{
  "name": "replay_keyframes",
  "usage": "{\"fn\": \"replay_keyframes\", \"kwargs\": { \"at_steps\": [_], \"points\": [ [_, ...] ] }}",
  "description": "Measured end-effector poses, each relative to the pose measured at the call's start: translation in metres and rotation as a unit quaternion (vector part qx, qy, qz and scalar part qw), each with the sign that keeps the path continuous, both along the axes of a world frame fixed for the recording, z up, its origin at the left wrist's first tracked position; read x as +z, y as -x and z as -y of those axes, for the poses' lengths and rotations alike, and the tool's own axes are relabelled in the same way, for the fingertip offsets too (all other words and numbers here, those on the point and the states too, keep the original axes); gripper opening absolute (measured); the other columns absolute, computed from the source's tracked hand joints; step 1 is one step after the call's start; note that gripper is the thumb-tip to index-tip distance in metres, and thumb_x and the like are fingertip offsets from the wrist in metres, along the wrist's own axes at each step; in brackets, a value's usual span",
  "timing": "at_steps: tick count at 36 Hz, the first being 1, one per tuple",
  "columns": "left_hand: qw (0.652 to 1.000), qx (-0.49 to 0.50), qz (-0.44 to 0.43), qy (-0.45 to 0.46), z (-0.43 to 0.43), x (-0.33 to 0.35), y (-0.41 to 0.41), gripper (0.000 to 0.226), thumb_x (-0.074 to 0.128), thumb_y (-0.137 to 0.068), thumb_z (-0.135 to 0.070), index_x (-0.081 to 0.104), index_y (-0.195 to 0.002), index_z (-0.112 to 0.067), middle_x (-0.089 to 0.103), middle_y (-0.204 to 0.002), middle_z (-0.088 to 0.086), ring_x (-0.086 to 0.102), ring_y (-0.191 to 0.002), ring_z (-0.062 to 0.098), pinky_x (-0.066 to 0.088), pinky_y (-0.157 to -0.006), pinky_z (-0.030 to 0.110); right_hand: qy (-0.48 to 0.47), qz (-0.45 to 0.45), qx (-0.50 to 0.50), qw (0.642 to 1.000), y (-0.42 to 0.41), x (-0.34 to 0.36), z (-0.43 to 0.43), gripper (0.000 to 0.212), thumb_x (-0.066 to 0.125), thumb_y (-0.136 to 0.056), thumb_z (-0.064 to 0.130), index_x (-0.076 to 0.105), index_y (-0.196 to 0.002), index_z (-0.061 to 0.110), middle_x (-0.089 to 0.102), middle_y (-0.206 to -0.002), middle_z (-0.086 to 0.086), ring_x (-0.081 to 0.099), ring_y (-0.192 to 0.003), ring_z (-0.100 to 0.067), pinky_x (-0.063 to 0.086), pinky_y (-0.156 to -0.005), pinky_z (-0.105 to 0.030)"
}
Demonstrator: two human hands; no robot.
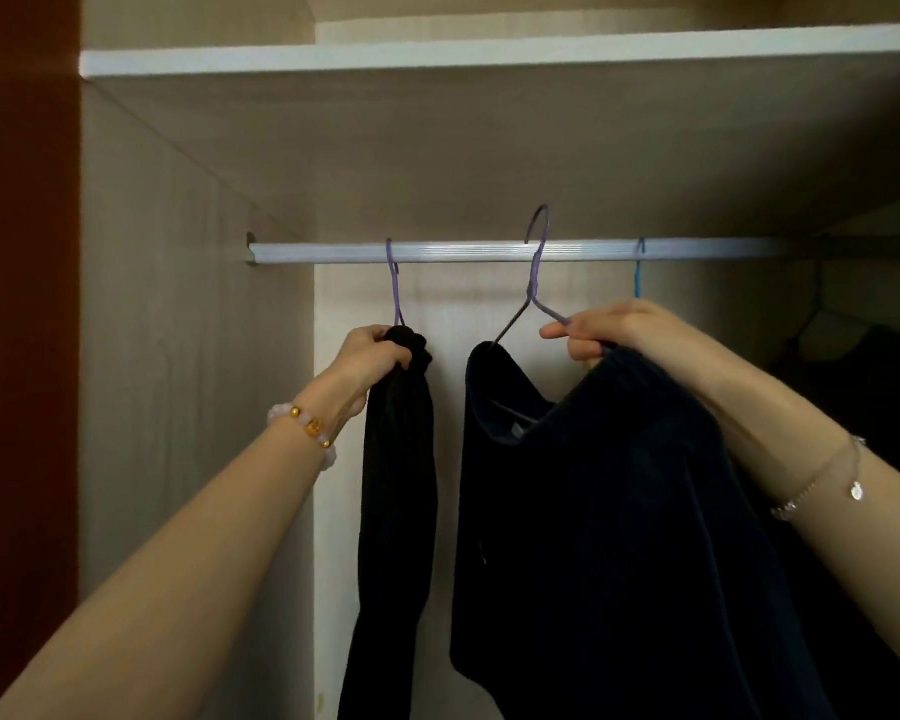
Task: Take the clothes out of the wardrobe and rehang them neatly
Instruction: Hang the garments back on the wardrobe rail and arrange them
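Two hands are up at the wardrobe rail. The left hand is clenched round the bunched top of a black garment hanging from a purple hanger on the rail. The right hand grips a second purple hanger carrying a dark top, its hook raised just above the rail. A blue hanger hangs further right.
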State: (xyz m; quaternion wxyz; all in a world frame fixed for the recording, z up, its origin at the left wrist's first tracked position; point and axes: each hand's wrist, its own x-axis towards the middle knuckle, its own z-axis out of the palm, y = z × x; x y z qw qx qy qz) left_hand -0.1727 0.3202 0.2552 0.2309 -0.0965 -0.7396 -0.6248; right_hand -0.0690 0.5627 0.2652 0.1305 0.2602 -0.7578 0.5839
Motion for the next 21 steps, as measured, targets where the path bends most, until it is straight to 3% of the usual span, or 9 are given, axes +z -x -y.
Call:
{"fn": "replay_keyframes", "kwargs": {
  "at_steps": [2, 4, 8, 11, 12, 14, 16, 19, 21],
  "points": [
    [1.0, -0.005, -0.001, -0.008, -0.003, -0.001, -0.004, 0.041, 0.05, -0.08, 0.015, 0.058, -0.118, -0.001, 0.061, -0.081, 0.005, 0.059, -0.071, 0.015, 0.052, -0.046, 0.009, 0.027, 0.049, 0.026, 0.998, -0.004, -0.01, -0.012, 0.024, 0.049, -0.09, 0.006, 0.066, -0.101, -0.008, 0.048, -0.062, -0.016, 0.025, -0.055, -0.015, 0.019, -0.053, -0.025],
    [1.0, -0.009, 0.007, -0.009, -0.003, -0.002, -0.009, 0.041, 0.052, -0.081, 0.012, 0.058, -0.119, -0.001, 0.063, -0.087, 0.008, 0.061, -0.077, 0.018, 0.055, -0.055, 0.014, 0.035, 0.082, 0.047, 0.995, -0.014, -0.022, -0.022, 0.024, 0.047, -0.091, 0.004, 0.065, -0.105, -0.005, 0.045, -0.055, -0.001, 0.033, -0.052, -0.013, 0.024, -0.052, -0.024],
    [0.999, -0.028, 0.028, 0.007, -0.007, -0.009, -0.025, 0.057, 0.056, -0.082, 0.002, 0.042, -0.138, -0.004, 0.058, -0.127, 0.019, 0.059, -0.112, 0.033, 0.053, -0.088, 0.033, 0.026, 0.142, 0.091, 0.985, -0.043, -0.041, -0.033, 0.021, 0.045, -0.092, 0.005, 0.061, -0.105, -0.002, 0.044, -0.048, 0.003, 0.039, -0.037, -0.005, 0.031, -0.038, -0.014],
    [0.999, -0.034, 0.021, -0.006, -0.016, -0.023, -0.037, 0.054, 0.053, -0.084, -0.004, 0.041, -0.137, -0.006, 0.057, -0.128, 0.02, 0.061, -0.108, 0.031, 0.053, -0.085, 0.034, 0.001, 0.186, 0.143, 0.972, -0.062, -0.053, -0.042, 0.046, 0.079, -0.063, 0.018, 0.065, -0.102, 0.0, 0.046, -0.047, 0.001, 0.039, -0.035, -0.005, 0.031, -0.036, -0.015],
    [0.999, -0.032, 0.019, -0.012, -0.018, -0.028, -0.04, 0.053, 0.053, -0.085, -0.006, 0.043, -0.136, -0.007, 0.059, -0.127, 0.019, 0.062, -0.103, 0.028, 0.054, -0.08, 0.031, -0.015, 0.188, 0.144, 0.972, -0.069, -0.057, -0.045, 0.048, 0.08, -0.06, 0.019, 0.066, -0.102, 0.001, 0.045, -0.048, 0.001, 0.038, -0.035, -0.006, 0.03, -0.036, -0.015],
    [0.999, -0.031, 0.015, -0.013, -0.023, -0.038, -0.05, 0.054, 0.052, -0.086, -0.01, 0.042, -0.139, -0.01, 0.06, -0.124, 0.014, 0.062, -0.095, 0.02, 0.05, -0.071, 0.025, -0.047, 0.176, 0.133, 0.974, -0.081, -0.065, -0.048, 0.025, 0.059, -0.082, 0.009, 0.064, -0.105, 0.001, 0.042, -0.049, 0.002, 0.034, -0.037, -0.006, 0.025, -0.037, -0.015],
    [1.0, -0.021, 0.02, 0.0, -0.025, -0.048, -0.059, 0.059, 0.053, -0.088, -0.012, 0.035, -0.145, -0.01, 0.058, -0.124, 0.01, 0.061, -0.098, 0.019, 0.049, -0.074, 0.023, -0.06, 0.182, 0.142, 0.971, -0.091, -0.071, -0.05, 0.024, 0.044, -0.091, 0.003, 0.063, -0.105, 0.001, 0.04, -0.049, 0.001, 0.032, -0.037, -0.005, 0.023, -0.038, -0.016],
    [0.999, -0.006, 0.02, 0.029, -0.023, -0.057, -0.072, 0.067, 0.055, -0.091, -0.014, 0.022, -0.15, -0.01, 0.048, -0.139, 0.008, 0.051, -0.12, 0.022, 0.04, -0.094, 0.024, -0.082, 0.202, 0.181, 0.959, -0.099, -0.077, -0.047, 0.027, 0.05, -0.083, 0.006, 0.064, -0.106, 0.002, 0.04, -0.049, 0.001, 0.034, -0.036, -0.005, 0.028, -0.037, -0.016],
    [0.999, -0.005, 0.021, 0.046, -0.017, -0.06, -0.084, 0.067, 0.055, -0.093, -0.014, 0.02, -0.15, -0.009, 0.046, -0.143, 0.008, 0.048, -0.119, 0.017, 0.036, -0.096, 0.025, -0.089, 0.214, 0.22, 0.948, -0.102, -0.078, -0.041, 0.039, 0.054, -0.072, 0.012, 0.063, -0.108, 0.001, 0.04, -0.049, 0.001, 0.036, -0.034, -0.004, 0.029, -0.034, -0.014]
  ]
}}
